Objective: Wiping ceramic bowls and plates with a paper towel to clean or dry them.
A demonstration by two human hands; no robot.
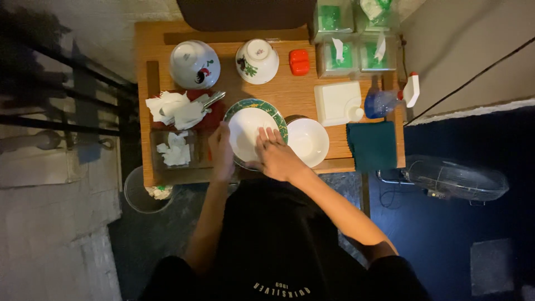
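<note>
Dim light falls on our small wooden table (pixel 290 89). Our left hand (pixel 221 151) clamps its fingers on the left rim of the green-rimmed plate (pixel 253 131) at the table's near edge. Our right hand (pixel 276 156) lies on the plate, fingers flat and slightly apart. Pressing there could tip the plate off or knock the white bowl (pixel 307 142) touching its right side.

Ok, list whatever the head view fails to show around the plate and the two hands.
- Near rim of the green-rimmed plate: covered by the right hand, head view.
- Left hand fingers: lie along the plate's left edge in shadow; grip unclear.
- Whether the right hand holds a cloth or tissue: too dim to tell.
- Dark object behind the white bowl: mostly hidden by it.
</note>
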